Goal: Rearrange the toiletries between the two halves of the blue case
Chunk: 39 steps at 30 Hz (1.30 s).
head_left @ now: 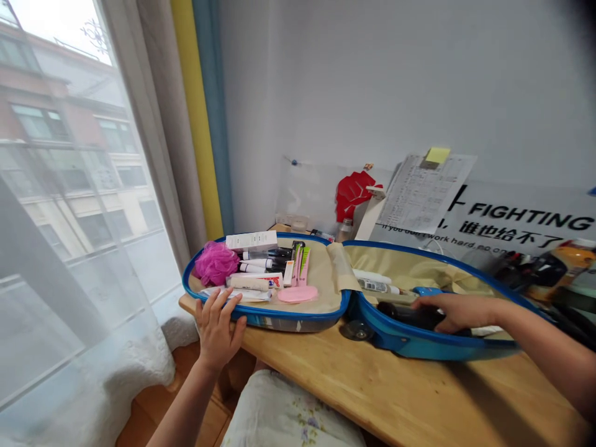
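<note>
A small blue suitcase lies open on a wooden table point(372, 385). Its left half point(261, 313) holds a pink bath pouf point(215, 262), a white box point(251, 240), several tubes and pens, and a flat pink pad point(298, 293). My left hand point(218, 329) rests on the near rim of that half, fingers spread, holding nothing. My right hand point(454, 310) reaches into the right half point(419, 344) and lies over a dark object point(410, 315); I cannot see whether it grips it. White tubes point(377, 282) lie further back there.
A window with sheer curtain fills the left. On the wall behind hang a printed sheet point(423, 192) with a yellow note, a red fist cutout point(354, 194) and a "FIGHTING" banner point(526, 223). Dark clutter sits at the far right. A floral cushion point(288, 413) lies below the table.
</note>
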Each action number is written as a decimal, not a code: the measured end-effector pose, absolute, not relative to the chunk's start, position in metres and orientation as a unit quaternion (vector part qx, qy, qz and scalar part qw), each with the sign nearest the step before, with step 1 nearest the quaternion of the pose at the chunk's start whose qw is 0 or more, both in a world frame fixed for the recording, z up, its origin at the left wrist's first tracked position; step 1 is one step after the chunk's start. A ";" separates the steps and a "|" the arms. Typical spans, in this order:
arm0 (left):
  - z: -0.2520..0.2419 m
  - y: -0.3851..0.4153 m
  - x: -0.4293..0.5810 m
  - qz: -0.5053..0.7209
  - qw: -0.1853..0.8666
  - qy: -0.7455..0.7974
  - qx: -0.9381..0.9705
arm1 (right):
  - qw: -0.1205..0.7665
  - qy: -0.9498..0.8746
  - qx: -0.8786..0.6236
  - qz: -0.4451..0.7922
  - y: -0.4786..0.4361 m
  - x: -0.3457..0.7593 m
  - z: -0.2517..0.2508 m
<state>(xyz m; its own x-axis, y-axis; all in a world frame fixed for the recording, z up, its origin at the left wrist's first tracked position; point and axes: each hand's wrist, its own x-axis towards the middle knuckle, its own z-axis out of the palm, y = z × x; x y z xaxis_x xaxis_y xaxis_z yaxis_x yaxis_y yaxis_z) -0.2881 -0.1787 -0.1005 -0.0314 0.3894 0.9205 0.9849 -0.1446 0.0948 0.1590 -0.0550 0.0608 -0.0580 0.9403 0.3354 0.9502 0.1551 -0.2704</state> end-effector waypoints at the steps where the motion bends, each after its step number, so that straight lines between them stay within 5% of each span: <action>1: -0.100 -0.179 -0.288 -0.446 0.334 -0.562 -0.611 | 0.222 -0.728 -0.649 -0.006 -0.056 0.159 0.065; 9: -0.100 -0.179 -0.287 -0.447 0.334 -0.565 -0.608 | 0.076 -0.808 -0.534 0.237 -0.047 0.124 0.132; 21: -0.099 -0.180 -0.294 -0.427 0.330 -0.544 -0.643 | 0.047 -0.930 -0.314 0.183 -0.079 -0.108 0.075; 39: -0.028 -0.162 -0.282 -0.375 0.266 -0.576 -0.676 | 0.115 -0.912 -0.270 0.287 -0.085 -0.128 0.044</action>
